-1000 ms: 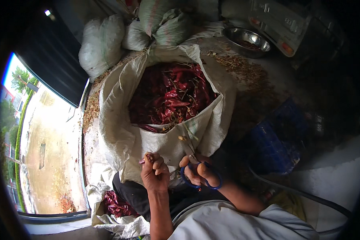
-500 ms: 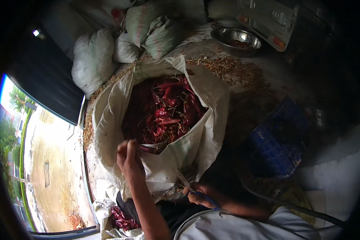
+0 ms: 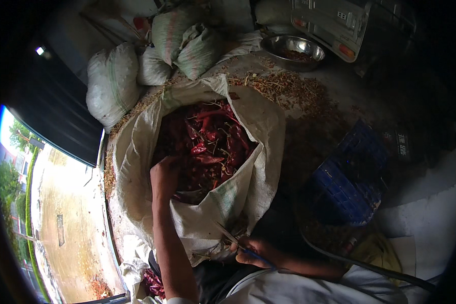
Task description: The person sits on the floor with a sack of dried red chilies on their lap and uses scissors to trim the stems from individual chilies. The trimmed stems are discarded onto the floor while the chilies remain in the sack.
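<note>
Grip of the right hand was closed on a pair of scissors with blue handles, blades angled up and leftward in front of the big sack. Gap between blades too fine to judge. Left hand reached over the near left part of the sack's mouth; fingertips lost in shadow against the peppers, so could not tell how far its grip was open or whether it had hold of anything.

Close in: dark trousers and a pale garment. Low at left, a white bag with more peppers showing.

Just ahead stood the big sack, woven, off-white, mouth wide. Red peppers, wrinkled, many with pale stems, lay inside it.

To the right, a black cable curved past an olive cloth; beyond these, a blue crate in dim light.

Farther out, brown litter covered the floor behind the sack. Past it, a metal bowl with dark reddish contents, filled sacks grouped at left, and a grey casing with an orange lamp. Far left, beyond a dark panel, sunlit paving and greenery.
</note>
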Tool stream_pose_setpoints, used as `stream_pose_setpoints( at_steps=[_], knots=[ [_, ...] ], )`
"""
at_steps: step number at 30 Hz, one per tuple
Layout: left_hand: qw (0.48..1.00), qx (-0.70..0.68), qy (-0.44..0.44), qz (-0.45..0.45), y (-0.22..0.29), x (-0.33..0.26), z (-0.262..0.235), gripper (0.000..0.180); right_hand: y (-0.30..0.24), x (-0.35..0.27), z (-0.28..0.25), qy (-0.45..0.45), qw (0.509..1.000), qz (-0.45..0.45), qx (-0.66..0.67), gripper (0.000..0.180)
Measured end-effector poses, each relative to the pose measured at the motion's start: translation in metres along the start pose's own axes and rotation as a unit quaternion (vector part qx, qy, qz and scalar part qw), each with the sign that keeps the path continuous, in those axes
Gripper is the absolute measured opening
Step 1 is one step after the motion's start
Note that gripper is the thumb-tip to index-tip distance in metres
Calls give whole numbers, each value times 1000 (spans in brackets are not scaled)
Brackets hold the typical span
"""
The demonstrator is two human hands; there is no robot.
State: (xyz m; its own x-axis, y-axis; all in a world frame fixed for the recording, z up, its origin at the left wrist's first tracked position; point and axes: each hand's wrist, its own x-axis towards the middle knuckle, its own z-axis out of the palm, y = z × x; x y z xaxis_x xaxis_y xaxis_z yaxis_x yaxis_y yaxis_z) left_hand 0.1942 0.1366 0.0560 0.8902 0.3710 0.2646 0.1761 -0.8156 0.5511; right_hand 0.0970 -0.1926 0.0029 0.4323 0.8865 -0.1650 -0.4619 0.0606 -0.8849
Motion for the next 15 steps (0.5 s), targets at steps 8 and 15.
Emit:
stream_pose_setpoints(
  at_steps=[8,15],
  knots=[
    [980,-17,195,29,21,17,13,25,-6,-2,0,11,982,-54,-182,39],
    [981,-9,185,-57,-3,88,36,42,9,1,-1,-6,998,-5,-62,36]
  ],
)
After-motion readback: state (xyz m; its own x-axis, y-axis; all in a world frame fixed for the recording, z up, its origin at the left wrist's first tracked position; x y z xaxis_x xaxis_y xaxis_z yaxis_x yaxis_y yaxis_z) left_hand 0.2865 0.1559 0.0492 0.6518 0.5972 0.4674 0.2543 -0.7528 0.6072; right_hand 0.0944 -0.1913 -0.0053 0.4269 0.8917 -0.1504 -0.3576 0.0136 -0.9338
